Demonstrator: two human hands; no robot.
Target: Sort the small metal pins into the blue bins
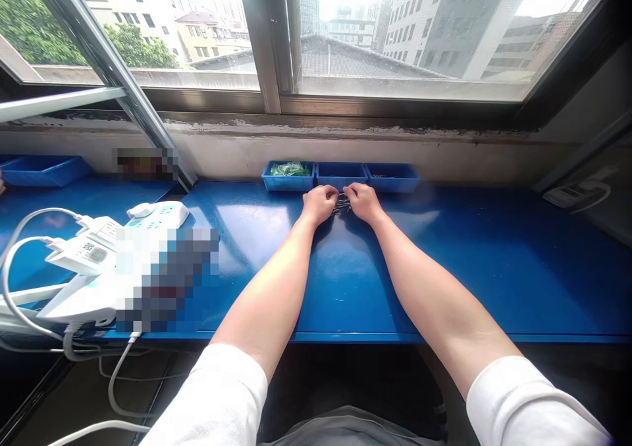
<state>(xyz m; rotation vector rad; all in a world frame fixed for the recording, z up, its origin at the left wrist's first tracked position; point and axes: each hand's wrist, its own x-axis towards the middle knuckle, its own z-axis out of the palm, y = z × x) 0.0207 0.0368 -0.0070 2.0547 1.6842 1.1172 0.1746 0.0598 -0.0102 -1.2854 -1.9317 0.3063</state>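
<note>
Near the back of the blue table, my left hand (pixel 320 203) and my right hand (pixel 363 202) are close together with bent fingers. Between them, several small thin dark metal pieces (pixel 342 203) lie on the tabletop or at the fingertips. Both hands have their fingertips pinched together at these pieces; whether a piece is held in either one is too small to make out. Just behind the hands stand three blue bins side by side: the left bin (pixel 289 183) holds green and clear plastic bags, the middle bin (pixel 340 167) shows no contents, and the right bin (pixel 392 184) holds small dark items.
White power strips (pixel 162 214) with plugged-in chargers and cables spread over the left of the blue table (pixel 345 288), beside a blurred dark object. A blue tray (pixel 47 172) sits far left. A white item (pixel 575 194) lies far right. A metal frame and window stand behind.
</note>
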